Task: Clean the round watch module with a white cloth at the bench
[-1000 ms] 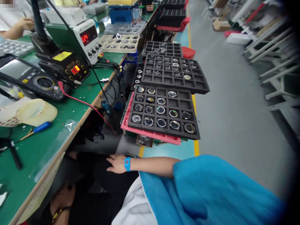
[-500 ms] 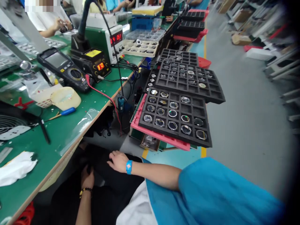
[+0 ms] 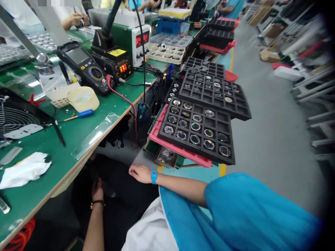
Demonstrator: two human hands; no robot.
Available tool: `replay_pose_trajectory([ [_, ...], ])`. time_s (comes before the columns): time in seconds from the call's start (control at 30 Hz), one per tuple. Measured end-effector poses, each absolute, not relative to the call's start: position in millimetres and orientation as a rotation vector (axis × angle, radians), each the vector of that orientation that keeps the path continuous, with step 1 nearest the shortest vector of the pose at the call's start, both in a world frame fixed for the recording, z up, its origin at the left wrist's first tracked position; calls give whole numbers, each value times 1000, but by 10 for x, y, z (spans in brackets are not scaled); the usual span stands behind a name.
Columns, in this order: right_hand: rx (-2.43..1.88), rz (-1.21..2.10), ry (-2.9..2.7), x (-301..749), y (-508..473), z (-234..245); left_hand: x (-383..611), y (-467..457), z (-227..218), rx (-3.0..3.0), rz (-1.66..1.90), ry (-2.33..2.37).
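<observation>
My right hand (image 3: pixel 140 173), with a blue band at the wrist, rests on my dark trousers below the bench edge; its fingers lie loosely flat and hold nothing. My left hand (image 3: pixel 97 191), with a beaded bracelet, reaches down under the green bench (image 3: pixel 75 134); its fingers are lost in the dark there. Closest to my right hand is a black foam tray (image 3: pixel 199 130) of round glass rings on a pink tray (image 3: pixel 180 150), to my right front.
On the bench lie a blue-handled tool (image 3: pixel 81 113), a tape roll (image 3: pixel 83 99), a black multimeter (image 3: pixel 85 68), a soldering station (image 3: pixel 116 64), a power supply (image 3: pixel 140 43), a fan grille (image 3: pixel 15 118) and white paper (image 3: pixel 24 170). More black trays (image 3: pixel 214 92) are stacked behind. Another person's hands (image 3: pixel 77 19) work far left.
My view has swung left and up, showing more of the bench. My right hand has stayed on my lap; my left hand has come into view under the bench.
</observation>
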State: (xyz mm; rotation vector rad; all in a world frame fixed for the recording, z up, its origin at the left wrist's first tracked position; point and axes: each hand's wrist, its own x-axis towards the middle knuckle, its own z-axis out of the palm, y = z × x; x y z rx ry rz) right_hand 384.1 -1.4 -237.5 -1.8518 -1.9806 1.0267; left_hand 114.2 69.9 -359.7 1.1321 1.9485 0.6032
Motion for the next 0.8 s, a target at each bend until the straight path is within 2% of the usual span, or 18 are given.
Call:
replay_pose_trajectory([
  [0.2,-2007,1193,-2038,4631,-602,-2218,1172,677,-3509,1125,651,1956],
  [0.33,-2208,1321,-2013,4961,-1022,-2221,1225,662,-3248,1320,624,1990],
  [0.47,-2285,1291,-1969,4875,-1298,-2294,1599,672,-2914,1676,566,1932],
  [0.6,-2340,1159,-1889,4736,-1362,-2388,2310,770,-2765,2052,185,1502],
  [0.8,-2323,1014,-1778,4746,-1455,-2403,3035,943,-2914,2169,-636,1184],
])
